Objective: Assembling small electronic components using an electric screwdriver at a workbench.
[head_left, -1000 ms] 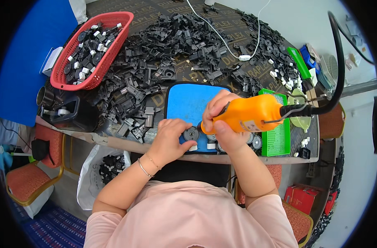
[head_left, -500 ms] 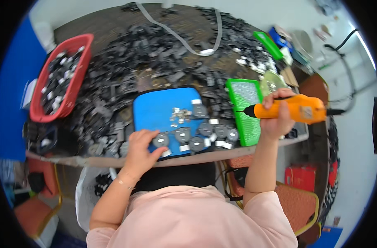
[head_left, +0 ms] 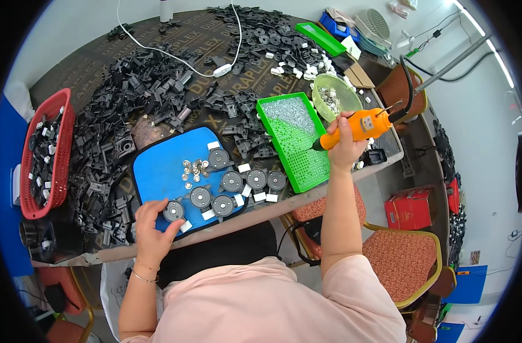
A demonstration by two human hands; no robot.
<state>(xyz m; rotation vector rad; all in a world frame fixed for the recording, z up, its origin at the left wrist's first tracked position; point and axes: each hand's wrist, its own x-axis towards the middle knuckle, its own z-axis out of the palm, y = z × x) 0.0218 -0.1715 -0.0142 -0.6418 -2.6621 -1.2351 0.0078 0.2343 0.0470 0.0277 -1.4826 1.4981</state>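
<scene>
My left hand point(head_left: 153, 230) curls its thumb and forefinger round a round dark-grey part with a white tab point(head_left: 173, 211), holding it at the near left edge of the blue mat point(head_left: 152, 166). In my right hand point(head_left: 345, 150) is an orange electric screwdriver point(head_left: 361, 127), gripped round its body. Its thin tip points left, over the perforated green tray point(head_left: 298, 184), which holds many small screws point(head_left: 289, 116) at its far end. Several similar round parts point(head_left: 231, 182) lie in a cluster on the mat and to its right. Small metal caps point(head_left: 196, 170) lie beside them.
Black plastic parts point(head_left: 152, 74) cover much of the dark table. A red basket point(head_left: 66, 154) of parts stands at the left. Beyond the green tray sits a pale green bowl point(head_left: 347, 94). The screwdriver's black cable point(head_left: 408, 86) runs up at the right. A white cord point(head_left: 175, 57) crosses the back.
The view has shifted and turned. The screwdriver now slants down toward its tip and sits further over the green tray. My left hand stays on the same round part.
</scene>
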